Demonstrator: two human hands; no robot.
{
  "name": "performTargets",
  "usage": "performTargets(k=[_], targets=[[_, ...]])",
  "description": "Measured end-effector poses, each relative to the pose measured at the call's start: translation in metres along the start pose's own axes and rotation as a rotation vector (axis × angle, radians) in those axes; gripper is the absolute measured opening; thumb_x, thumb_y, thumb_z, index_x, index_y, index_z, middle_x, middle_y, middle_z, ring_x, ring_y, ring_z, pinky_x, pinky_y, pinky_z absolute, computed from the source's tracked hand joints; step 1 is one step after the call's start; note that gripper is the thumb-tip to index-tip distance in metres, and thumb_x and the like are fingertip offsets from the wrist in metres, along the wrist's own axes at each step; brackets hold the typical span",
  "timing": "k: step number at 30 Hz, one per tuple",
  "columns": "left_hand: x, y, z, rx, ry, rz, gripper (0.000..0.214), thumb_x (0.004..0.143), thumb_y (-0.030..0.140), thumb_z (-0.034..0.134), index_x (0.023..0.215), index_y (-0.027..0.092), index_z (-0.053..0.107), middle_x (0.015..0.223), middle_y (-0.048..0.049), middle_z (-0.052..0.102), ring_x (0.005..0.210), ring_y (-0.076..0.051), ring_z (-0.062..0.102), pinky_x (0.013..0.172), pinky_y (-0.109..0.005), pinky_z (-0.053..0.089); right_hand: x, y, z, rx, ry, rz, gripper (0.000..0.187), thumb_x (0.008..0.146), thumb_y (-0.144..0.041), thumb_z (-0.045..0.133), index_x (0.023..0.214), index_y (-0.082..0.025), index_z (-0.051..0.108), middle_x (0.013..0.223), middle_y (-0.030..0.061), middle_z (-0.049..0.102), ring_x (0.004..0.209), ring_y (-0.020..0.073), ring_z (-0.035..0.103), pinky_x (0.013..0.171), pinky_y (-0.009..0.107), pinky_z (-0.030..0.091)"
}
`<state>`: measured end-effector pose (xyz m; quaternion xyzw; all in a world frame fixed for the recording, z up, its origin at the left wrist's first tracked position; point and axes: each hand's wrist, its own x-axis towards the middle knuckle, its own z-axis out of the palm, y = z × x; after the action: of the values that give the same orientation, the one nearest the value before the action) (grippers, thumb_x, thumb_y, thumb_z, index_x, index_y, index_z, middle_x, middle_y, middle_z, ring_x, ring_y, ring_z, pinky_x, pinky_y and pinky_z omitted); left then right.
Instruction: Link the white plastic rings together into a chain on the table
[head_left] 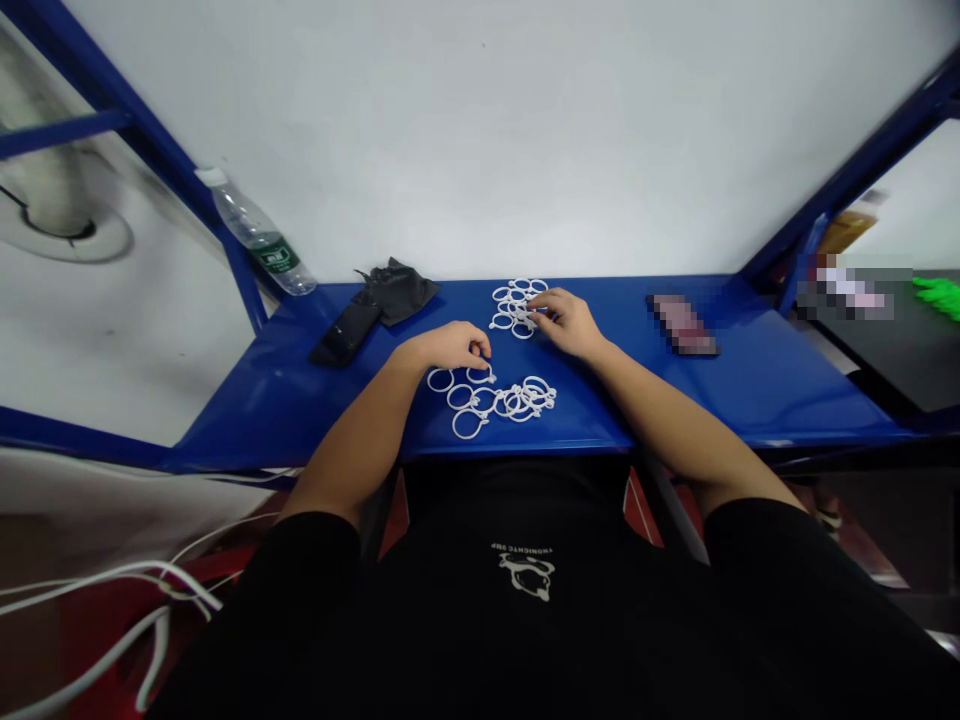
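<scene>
White rings: the near group of plastic rings [469, 422] lies loosely spread in front of the body; the far heap of rings [514, 306] sits bunched and overlapping.
Left hand [450, 346]: fingers curled down; thumb and forefinger appear to pinch a tabbed ring [478, 375] at the near group's top edge.
Right hand [566, 322]: fingers lie close together, their tips on the far heap's edge; whether they pinch anything, I cannot tell.
Good handling: a light fingertip pinch at one ring's tab; the neighbouring rings stay undisturbed.
Blue shelf [720, 395]: a phone [345, 333] and black cloth [397, 292] lie left; a water bottle [259, 236] stands tilted beyond them; a pixelated object [682, 325] lies right.
</scene>
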<state>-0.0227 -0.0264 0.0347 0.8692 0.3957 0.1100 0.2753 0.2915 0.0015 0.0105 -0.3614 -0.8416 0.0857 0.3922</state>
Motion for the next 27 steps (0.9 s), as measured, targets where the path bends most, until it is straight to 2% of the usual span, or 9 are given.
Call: performTargets(k=[1,3,7,10,18,23,27], targets=[[0.002,0.002,0.002,0.009,0.030,0.004,0.006,0.084,0.030,0.084,0.087,0.026,0.087,0.089,-0.0045,0.084,0.074,-0.020,0.074,0.067,-0.031,0.052,0.000,-0.004,0.000,0.011,-0.020,-0.021,0.029,0.109,-0.045,0.066,0.117,-0.025,0.087,0.123,0.0131,0.085,0.101,0.0288,0.077,0.090,0.044,0.065],[0.005,0.006,0.007,0.049,0.143,0.006,0.009,0.088,0.025,0.078,0.085,0.026,0.086,0.089,-0.0047,0.084,0.077,-0.021,0.075,0.071,-0.032,0.053,-0.001,-0.012,0.001,0.039,-0.070,-0.066,0.030,0.110,-0.045,0.065,0.116,-0.025,0.087,0.117,0.0117,0.085,0.096,0.0268,0.076,0.088,0.042,0.063],[0.011,0.018,0.015,0.125,0.417,-0.028,0.010,0.097,0.025,0.076,0.096,0.024,0.086,0.096,-0.0064,0.084,0.086,-0.023,0.074,0.078,-0.035,0.052,-0.004,-0.027,0.003,0.088,-0.140,-0.111,0.030,0.111,-0.045,0.067,0.119,-0.024,0.087,0.108,0.0092,0.085,0.088,0.0235,0.074,0.084,0.039,0.061],[0.014,0.023,0.019,0.119,0.520,-0.020,0.010,0.101,0.023,0.075,0.101,0.022,0.085,0.097,-0.0065,0.083,0.087,-0.022,0.073,0.082,-0.035,0.053,-0.005,-0.031,0.004,0.103,-0.152,-0.112,0.028,0.110,-0.045,0.070,0.121,-0.025,0.087,0.106,0.0082,0.086,0.088,0.0227,0.075,0.083,0.037,0.060],[0.014,0.025,0.024,0.119,0.618,0.015,0.010,0.103,0.020,0.075,0.101,0.021,0.085,0.104,-0.0069,0.081,0.088,-0.020,0.071,0.088,-0.035,0.056,-0.005,-0.029,0.005,0.141,-0.127,-0.137,0.026,0.111,-0.041,0.071,0.120,-0.024,0.088,0.107,0.0086,0.087,0.092,0.0231,0.078,0.086,0.037,0.061],[0.017,0.021,0.028,0.133,0.590,0.171,0.015,0.101,0.032,0.084,0.112,0.023,0.086,0.116,-0.0077,0.081,0.103,-0.024,0.073,0.096,-0.039,0.059,-0.005,-0.028,0.007,0.121,-0.121,-0.178,0.026,0.114,-0.040,0.066,0.119,-0.024,0.086,0.109,0.0097,0.088,0.095,0.0249,0.079,0.088,0.039,0.062],[0.019,0.017,0.031,0.173,0.595,0.224,0.012,0.103,0.032,0.084,0.108,0.022,0.088,0.113,-0.0086,0.082,0.106,-0.025,0.075,0.101,-0.042,0.059,-0.006,-0.028,0.008,0.109,-0.130,-0.207,0.028,0.115,-0.043,0.064,0.116,-0.023,0.084,0.106,0.0094,0.087,0.090,0.0242,0.078,0.085,0.038,0.061]])
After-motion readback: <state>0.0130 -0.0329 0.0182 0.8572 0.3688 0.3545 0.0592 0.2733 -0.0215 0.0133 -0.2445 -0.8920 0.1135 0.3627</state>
